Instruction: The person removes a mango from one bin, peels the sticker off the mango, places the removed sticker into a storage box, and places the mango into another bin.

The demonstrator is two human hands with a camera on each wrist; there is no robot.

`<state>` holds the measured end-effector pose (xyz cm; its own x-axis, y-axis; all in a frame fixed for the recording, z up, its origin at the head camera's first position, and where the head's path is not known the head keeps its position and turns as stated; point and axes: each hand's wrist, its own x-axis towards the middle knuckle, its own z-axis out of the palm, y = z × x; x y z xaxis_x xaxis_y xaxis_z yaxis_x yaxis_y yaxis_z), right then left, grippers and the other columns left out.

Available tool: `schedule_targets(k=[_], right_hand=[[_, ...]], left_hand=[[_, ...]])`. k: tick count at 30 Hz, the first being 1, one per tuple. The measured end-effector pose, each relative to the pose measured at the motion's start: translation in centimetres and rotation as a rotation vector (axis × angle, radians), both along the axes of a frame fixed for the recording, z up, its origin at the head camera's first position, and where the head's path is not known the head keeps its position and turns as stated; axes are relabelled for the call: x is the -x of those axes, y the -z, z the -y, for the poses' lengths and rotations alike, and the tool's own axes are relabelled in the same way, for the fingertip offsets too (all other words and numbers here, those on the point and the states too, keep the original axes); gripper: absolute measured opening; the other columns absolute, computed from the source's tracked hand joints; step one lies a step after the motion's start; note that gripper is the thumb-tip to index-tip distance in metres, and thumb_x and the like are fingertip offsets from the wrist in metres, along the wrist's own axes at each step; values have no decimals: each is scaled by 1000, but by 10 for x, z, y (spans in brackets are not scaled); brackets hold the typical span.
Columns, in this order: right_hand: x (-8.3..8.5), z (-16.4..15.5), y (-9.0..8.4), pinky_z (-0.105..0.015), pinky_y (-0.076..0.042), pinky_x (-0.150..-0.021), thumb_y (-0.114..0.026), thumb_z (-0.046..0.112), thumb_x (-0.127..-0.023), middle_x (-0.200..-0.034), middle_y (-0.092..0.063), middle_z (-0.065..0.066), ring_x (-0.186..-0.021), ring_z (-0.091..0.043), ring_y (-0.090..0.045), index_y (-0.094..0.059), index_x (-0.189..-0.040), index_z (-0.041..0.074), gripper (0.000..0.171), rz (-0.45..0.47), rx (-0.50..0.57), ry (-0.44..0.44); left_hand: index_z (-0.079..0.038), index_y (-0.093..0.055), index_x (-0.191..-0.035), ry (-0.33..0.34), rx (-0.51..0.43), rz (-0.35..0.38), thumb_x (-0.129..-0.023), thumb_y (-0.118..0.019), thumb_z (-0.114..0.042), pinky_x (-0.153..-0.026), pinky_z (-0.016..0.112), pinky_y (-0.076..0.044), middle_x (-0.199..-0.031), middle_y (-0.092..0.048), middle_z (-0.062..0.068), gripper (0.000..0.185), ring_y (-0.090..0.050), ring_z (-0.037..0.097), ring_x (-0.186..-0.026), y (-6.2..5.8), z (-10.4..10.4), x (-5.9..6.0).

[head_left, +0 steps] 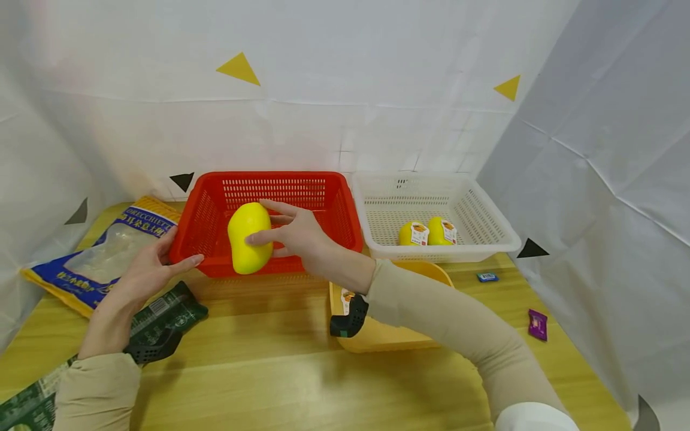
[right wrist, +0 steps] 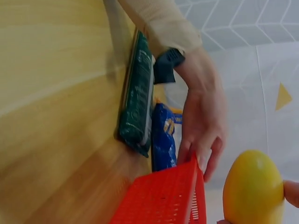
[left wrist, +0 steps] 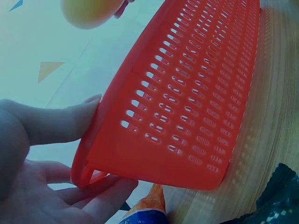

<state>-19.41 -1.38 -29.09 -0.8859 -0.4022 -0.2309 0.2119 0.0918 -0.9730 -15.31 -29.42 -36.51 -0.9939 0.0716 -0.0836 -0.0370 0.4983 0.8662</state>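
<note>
My right hand (head_left: 293, 233) holds a yellow mango-shaped fruit (head_left: 248, 237) over the front rim of the red basket (head_left: 323, 206); the fruit (right wrist: 253, 186) also fills the lower right of the right wrist view. My left hand (head_left: 147, 269) grips the red basket's front left corner, thumb on the rim and fingers under it, as seen with the red basket (left wrist: 187, 107) in the left wrist view. Two yellow labelled fruits (head_left: 427, 233) lie in the white basket (head_left: 485, 227) to the right.
A blue and yellow bag (head_left: 102, 257) lies at the left, a dark green packet (head_left: 172, 311) beside my left wrist. A yellow tray (head_left: 377, 341) sits under my right forearm. Two small wrapped packets (head_left: 538, 325) lie at the right. White sheets wall the table.
</note>
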Motion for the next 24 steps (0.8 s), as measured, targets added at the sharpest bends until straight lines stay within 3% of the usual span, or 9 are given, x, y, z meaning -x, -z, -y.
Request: schedule_targets(k=[16,24], right_hand=[[40,12,-5,-39,-61,-84,-82,14,-84,-131,-58,-7,-103,-23,-64,-57,-142,27,65,-1,-7,-11],[65,16,-5,-36,-60,-84,-80,18,-86,-132,-55,-3,-102,-24,-64,-54,-144,27,65,-18,-63,-34]], left_hand=[[-14,-1,-162,9,-11,1,-100,-62,-31,-81,6,-47,-155,-34,28,89,-42,47,-134,-1,-1,-1],[-14,-3,-162,18,-14,-13,-100,-62,-31,-82,6,-46,-155,-35,27,88,-43,44,-134,-2,0,-1]])
